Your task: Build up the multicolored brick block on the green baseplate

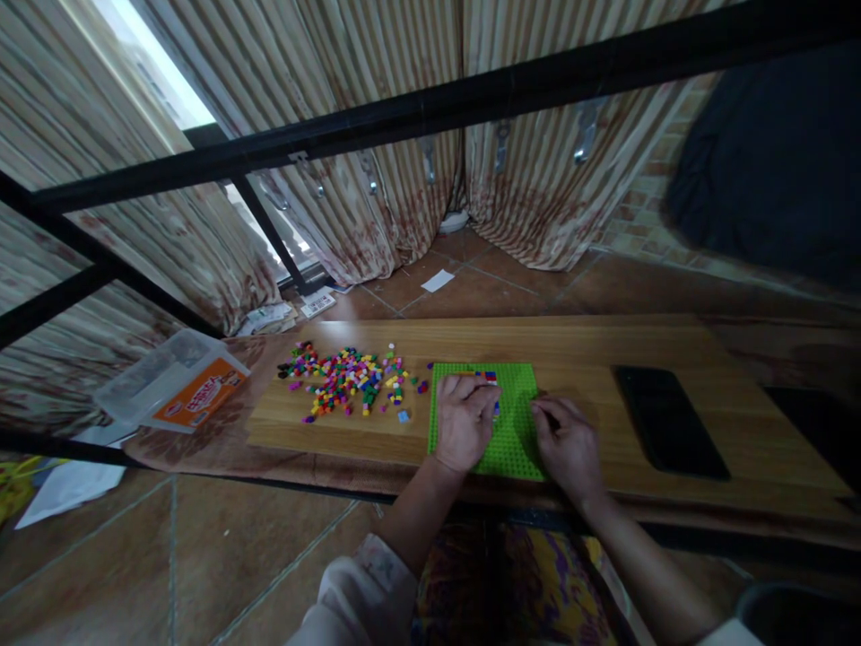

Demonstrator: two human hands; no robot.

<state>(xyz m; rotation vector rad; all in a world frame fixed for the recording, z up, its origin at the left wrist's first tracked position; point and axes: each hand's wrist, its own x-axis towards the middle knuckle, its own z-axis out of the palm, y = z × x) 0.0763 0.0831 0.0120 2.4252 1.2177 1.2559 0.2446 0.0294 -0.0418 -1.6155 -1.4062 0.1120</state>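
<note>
A green baseplate (517, 395) lies on the wooden board (578, 345) in front of me, with a few small red and blue bricks (488, 377) stuck on near its far edge. My left hand (464, 420) rests on the plate's left half, fingers curled and pressed down beside those bricks. My right hand (569, 444) sits at the plate's right edge, fingers curled in a pinch; what they hold is too small to make out. A scatter of several small coloured bricks (346, 377) lies on the board to the left of the plate.
A black phone (669, 417) lies on the board to the right. A clear plastic box with an orange label (176, 381) sits off the board's left end. Black metal bars (430, 112) cross above. Striped curtains (377, 188) and tiled floor lie beyond.
</note>
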